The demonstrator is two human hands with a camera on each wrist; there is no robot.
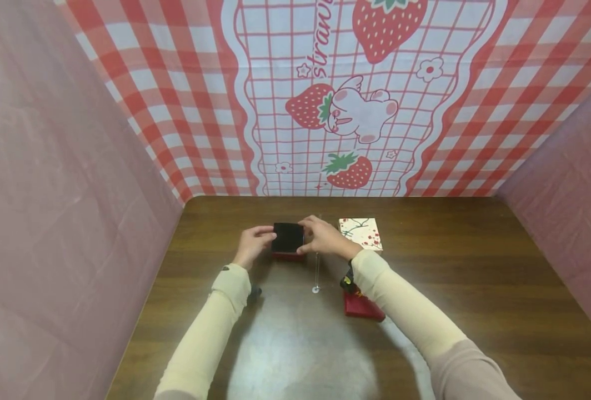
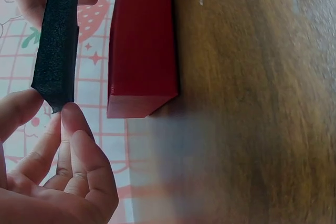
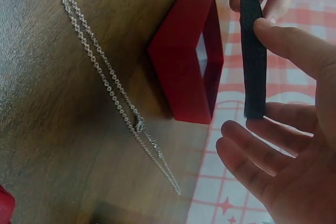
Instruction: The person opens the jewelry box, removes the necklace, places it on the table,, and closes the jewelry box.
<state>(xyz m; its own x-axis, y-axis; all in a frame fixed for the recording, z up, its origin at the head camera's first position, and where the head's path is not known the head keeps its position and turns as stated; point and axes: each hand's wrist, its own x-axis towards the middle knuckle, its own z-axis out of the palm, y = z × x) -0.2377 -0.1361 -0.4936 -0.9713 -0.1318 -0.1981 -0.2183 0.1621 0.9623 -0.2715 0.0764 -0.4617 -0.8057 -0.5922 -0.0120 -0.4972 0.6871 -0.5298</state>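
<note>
A black foam pad (image 1: 288, 238) is held between both hands, just above an open red box (image 3: 186, 59) on the table. My left hand (image 1: 253, 244) pinches one end of the pad between thumb and fingers. The right hand (image 1: 327, 238) grips the other side, with the thumb on one edge and fingertips at the opposite one, as the right wrist view shows. Air separates the pad from the box in both wrist views. White lining shows inside the box. A silver chain necklace (image 3: 113, 72) with a pendant (image 1: 316, 289) lies stretched out beside the box.
A cream box piece with red blossoms (image 1: 362, 232) lies behind the right forearm. Nearer, a red box piece (image 1: 361, 306) rests partly under that arm. A checked strawberry cloth (image 1: 335, 100) rises behind the wooden table (image 1: 475, 266), with pink cloth on either side.
</note>
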